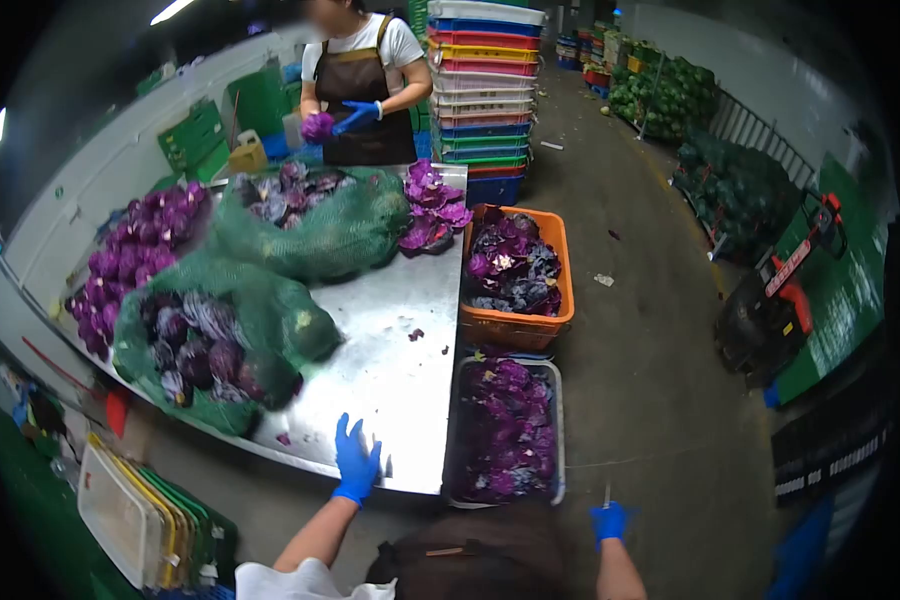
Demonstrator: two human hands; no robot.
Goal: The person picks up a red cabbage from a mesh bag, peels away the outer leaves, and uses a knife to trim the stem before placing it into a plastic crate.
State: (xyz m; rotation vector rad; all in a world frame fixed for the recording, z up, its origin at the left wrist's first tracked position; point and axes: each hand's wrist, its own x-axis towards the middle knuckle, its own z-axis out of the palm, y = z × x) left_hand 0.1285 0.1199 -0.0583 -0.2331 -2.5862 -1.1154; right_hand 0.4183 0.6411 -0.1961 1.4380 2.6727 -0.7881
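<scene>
My left hand (356, 465), in a blue glove, is over the near edge of the metal table (395, 400). Its fingers are spread and nothing is in them. Off to the right of the table, my right hand (608, 522), also blue-gloved, is closed around a knife (607, 492) whose thin blade points away from me. Nearest to my left hand is a green mesh sack (240, 290), opened to show purple cabbages (198, 360). Between my hands, a pale crate (560, 435) holds loose purple cabbage leaves (507, 425).
An orange crate (566, 265) of leaves stands beyond the pale one. Across the table a person (365, 90) holds a purple cabbage (317, 127). Stacked crates (483, 90) rise behind. Peeled cabbages (135, 255) line the table's left side. A pallet jack (775, 300) stands right.
</scene>
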